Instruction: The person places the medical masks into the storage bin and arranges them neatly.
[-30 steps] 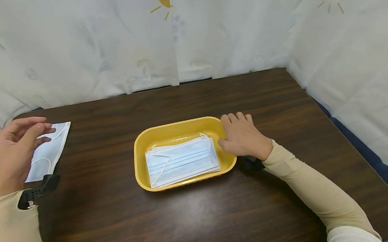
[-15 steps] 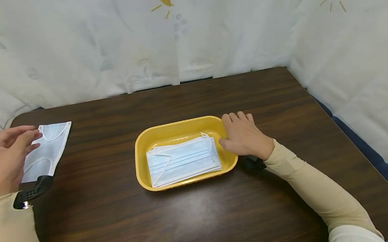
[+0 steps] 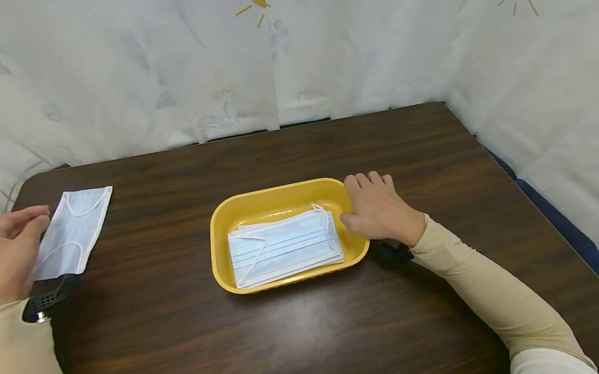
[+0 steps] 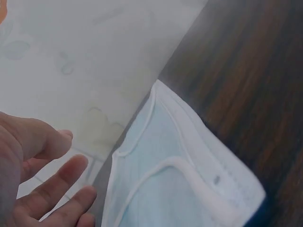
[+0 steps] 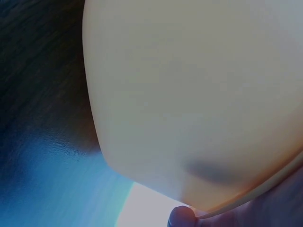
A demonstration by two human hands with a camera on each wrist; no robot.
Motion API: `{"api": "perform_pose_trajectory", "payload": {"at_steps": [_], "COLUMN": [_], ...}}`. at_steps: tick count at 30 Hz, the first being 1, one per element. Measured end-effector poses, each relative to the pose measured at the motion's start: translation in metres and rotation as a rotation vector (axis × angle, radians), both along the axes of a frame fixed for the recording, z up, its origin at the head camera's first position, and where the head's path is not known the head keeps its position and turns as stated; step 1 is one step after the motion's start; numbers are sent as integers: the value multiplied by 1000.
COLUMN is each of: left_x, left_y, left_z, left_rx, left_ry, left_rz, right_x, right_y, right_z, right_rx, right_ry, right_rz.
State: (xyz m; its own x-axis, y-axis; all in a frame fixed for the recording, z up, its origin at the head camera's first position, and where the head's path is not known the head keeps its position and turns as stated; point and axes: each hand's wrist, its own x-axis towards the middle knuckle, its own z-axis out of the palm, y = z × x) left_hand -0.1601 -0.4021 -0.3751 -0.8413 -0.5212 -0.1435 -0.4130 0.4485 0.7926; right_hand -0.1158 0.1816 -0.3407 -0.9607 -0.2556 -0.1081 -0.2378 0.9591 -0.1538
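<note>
In the head view a yellow plastic tray (image 3: 273,197) stands mid-table with a small pile of light-blue face masks (image 3: 286,248) lying flat in it. My right hand (image 3: 380,209) grips the tray's right end, thumb over the rim. The tray's outer wall (image 5: 189,94) fills most of the right wrist view, where only a fingertip shows at the rim. A single face mask (image 3: 78,223) lies on the table's left side, ear loops uppermost. Just left of it is my left hand (image 3: 5,254), fingers loosely bent and holding nothing. The left wrist view shows these fingers (image 4: 57,189) apart from the mask (image 4: 165,179).
The dark wood-grain table (image 3: 293,344) has rounded corners. White patterned sheeting (image 3: 185,65) hangs behind it and along both sides. Something dark blue (image 3: 569,227) runs beside the table's right edge.
My left hand has moved left and slightly down, off the single mask, which now shows more fully. The right hand stays on the tray. The whole head view has shifted slightly.
</note>
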Motion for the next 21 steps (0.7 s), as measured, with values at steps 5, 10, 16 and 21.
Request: {"api": "perform_pose_trajectory", "payload": {"at_steps": [5, 10, 16, 21], "left_x": [-2, -2, 0, 1], "left_y": [-5, -2, 1, 3], "left_z": [-5, -5, -6, -8], "left_rx": [-145, -280, -306, -300], "left_ry": [-55, -115, -133, -125], "left_rz": [-100, -238, -283, -291], "right_x": [0, 0, 0, 0], "right_y": [1, 1, 1, 1], "right_z": [0, 0, -2, -2], "right_rx": [0, -5, -11, -19], "right_ry": [5, 7, 9, 4], "right_rz": [1, 1, 2, -1]}}
